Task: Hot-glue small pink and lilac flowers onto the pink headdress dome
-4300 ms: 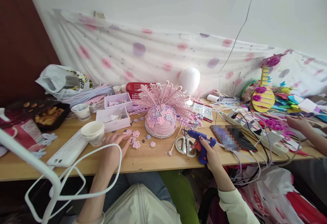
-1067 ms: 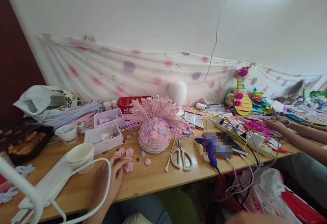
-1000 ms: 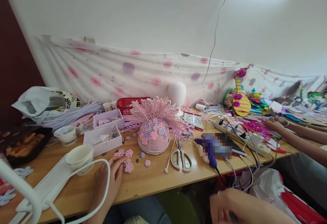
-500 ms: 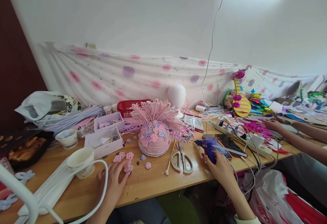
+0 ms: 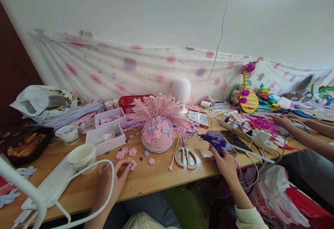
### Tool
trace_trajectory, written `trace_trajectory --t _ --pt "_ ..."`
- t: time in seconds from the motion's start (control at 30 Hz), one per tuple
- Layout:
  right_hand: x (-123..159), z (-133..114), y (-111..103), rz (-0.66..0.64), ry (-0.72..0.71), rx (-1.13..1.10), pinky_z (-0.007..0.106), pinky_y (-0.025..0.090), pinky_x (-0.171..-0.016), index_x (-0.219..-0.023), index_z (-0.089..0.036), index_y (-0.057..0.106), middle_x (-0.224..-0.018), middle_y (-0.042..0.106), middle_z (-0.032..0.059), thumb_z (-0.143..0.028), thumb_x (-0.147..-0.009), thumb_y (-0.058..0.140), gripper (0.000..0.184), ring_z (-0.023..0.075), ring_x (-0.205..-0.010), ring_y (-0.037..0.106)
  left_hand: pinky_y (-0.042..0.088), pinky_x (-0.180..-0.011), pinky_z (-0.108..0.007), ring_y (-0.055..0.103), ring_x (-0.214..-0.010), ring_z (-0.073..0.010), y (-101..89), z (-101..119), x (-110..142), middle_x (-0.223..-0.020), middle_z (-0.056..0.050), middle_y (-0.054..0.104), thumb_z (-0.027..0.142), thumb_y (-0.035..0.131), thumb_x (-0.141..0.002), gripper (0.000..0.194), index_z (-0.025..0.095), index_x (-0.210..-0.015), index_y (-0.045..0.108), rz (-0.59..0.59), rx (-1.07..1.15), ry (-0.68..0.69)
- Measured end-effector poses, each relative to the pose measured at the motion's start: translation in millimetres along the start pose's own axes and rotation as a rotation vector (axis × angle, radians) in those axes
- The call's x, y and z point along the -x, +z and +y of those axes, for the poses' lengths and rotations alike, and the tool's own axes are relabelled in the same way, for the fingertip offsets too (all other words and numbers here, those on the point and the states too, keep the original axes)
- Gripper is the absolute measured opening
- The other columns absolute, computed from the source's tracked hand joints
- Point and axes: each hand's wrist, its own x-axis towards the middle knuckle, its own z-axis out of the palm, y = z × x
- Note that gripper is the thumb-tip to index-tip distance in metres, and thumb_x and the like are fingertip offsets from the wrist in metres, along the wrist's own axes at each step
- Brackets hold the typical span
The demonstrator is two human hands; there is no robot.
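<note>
My left hand [image 5: 114, 176] rests at the table's front, thumb and forefinger brought together on the edge of a pink fuzzy flower [image 5: 133, 165]. More pink flowers [image 5: 121, 153] lie just beyond those fingertips. On the right, my right hand [image 5: 223, 161] is wrapped round the grip of a blue hot glue gun [image 5: 213, 144]; its nozzle points left and a long clear glue stick trails from its back. Between the hands sits a pink headdress [image 5: 158, 142], its dome covered in pink and lilac flowers, with a pearl rim and a fan of fuzzy plumes.
Scissors [image 5: 186, 156] and a thin stick [image 5: 174, 154] lie before the headdress. White boxes [image 5: 105, 148], paper cups [image 5: 82, 156] and a lamp's white tube [image 5: 112, 183] are left. Behind stands a foam head [image 5: 181, 90]. A power strip [image 5: 250, 138] and another person's hands [image 5: 283, 121] are right.
My left thumb and forefinger have closed at the pink flower. The glue gun is raised and turned slightly, its glue stick now reaching farther right. The view has tilted down a little.
</note>
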Motion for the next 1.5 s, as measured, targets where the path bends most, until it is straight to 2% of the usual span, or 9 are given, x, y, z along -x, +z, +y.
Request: trace_trajectory --t 0.2,0.37,0.57,0.73,0.87,1.0,1.2,1.33,1.5 --pt "-0.4 -3.5 8.3 -0.068 0.232 -0.474 0.031 0.042 -0.055 -0.068 -0.021 0.065 -0.058 0.064 0.0027 -0.062 -0.058 0.071 0.042 0.0205 -0.057 0.057 0.054 -0.092 -0.044 0.070 -0.102 -0.0276 2.1 -0.5 -2.4 -0.107 -0.010 0.076 0.033 0.043 -0.092 0.039 0.024 -0.115 0.072 0.060 0.068 -0.004" --pt "0.5 -7.4 14.5 -0.073 0.259 -0.696 0.027 0.042 -0.052 -0.080 -0.019 0.067 -0.066 0.071 0.0044 -0.051 -0.055 0.080 0.043 0.0190 -0.058 0.061 0.056 -0.090 -0.043 0.070 -0.101 -0.0271 2.1 -6.1 -3.7 -0.107 -0.009 0.075 0.032 0.041 -0.093 0.035 0.025 -0.105 0.073 0.001 0.071 0.047" --pt "3.2 -8.1 13.1 -0.104 0.240 -0.713 0.027 0.041 -0.051 -0.084 -0.017 0.068 -0.069 0.075 0.0066 -0.048 -0.059 0.080 0.042 0.0161 -0.053 0.058 0.056 -0.086 -0.045 0.072 -0.087 -0.0271 1.4 3.8 0.7 -0.094 -0.007 0.078 0.037 0.049 -0.089 0.024 0.025 -0.092 0.070 0.012 0.155 -0.013" --pt "6.8 -10.6 9.1 -0.140 0.185 -0.707 0.026 0.036 -0.046 -0.083 -0.016 0.069 -0.070 0.075 0.0070 -0.051 -0.059 0.080 0.044 0.0120 -0.046 0.049 0.057 -0.079 -0.041 0.072 -0.082 -0.0271 -3.4 19.8 -4.5 -0.085 -0.007 0.078 0.045 0.054 -0.083 0.026 0.023 -0.083 0.069 0.065 0.280 -0.181" --pt "7.7 -12.1 7.9 -0.180 0.196 -0.657 0.026 0.029 -0.041 -0.081 -0.016 0.070 -0.059 0.069 0.0051 -0.055 -0.058 0.080 0.046 0.0127 -0.045 0.045 0.059 -0.067 -0.038 0.071 -0.066 -0.0234 -9.3 38.3 -17.4 -0.077 -0.007 0.077 0.053 0.060 -0.074 0.031 0.022 -0.079 0.062 0.058 0.548 -0.333" --pt "6.5 -10.9 9.0 -0.211 0.173 -0.657 0.026 0.031 -0.044 -0.083 -0.016 0.071 -0.064 0.070 0.0054 -0.055 -0.058 0.080 0.048 0.0121 -0.047 0.045 0.059 -0.061 -0.037 0.067 -0.053 -0.0204 -13.4 48.7 -25.0 -0.070 -0.007 0.075 0.059 0.066 -0.069 0.042 0.021 -0.081 0.054 0.040 0.802 -0.459" --pt "5.7 -8.7 8.2 -0.231 0.141 -0.591 0.028 0.033 -0.047 -0.075 -0.016 0.071 -0.052 0.060 0.0023 -0.060 -0.059 0.078 0.046 0.0143 -0.049 0.045 0.061 -0.072 -0.037 0.073 -0.069 -0.0208 -14.5 40.6 -22.2 -0.093 -0.013 0.080 0.054 0.069 -0.074 0.051 0.015 -0.107 0.066 -0.048 0.898 -0.443" --pt "4.2 -6.7 7.5 -0.228 0.122 -0.529 0.029 0.037 -0.051 -0.063 -0.019 0.067 -0.046 0.052 0.0008 -0.062 -0.058 0.078 0.045 0.0161 -0.050 0.046 0.063 -0.078 -0.037 0.076 -0.084 -0.0246 -16.6 44.2 -22.5 -0.108 -0.015 0.078 0.053 0.071 -0.070 0.050 0.015 -0.103 0.071 -0.059 0.915 -0.459" --pt "1.2 -4.8 7.7 -0.231 0.124 -0.494 0.029 0.035 -0.049 -0.065 -0.018 0.068 -0.048 0.054 0.0022 -0.066 -0.057 0.076 0.049 0.0167 -0.052 0.046 0.063 -0.085 -0.040 0.074 -0.102 -0.0300 -18.8 49.5 -22.6 -0.114 -0.017 0.077 0.053 0.076 -0.064 0.055 0.015 -0.103 0.073 -0.039 0.963 -0.513"
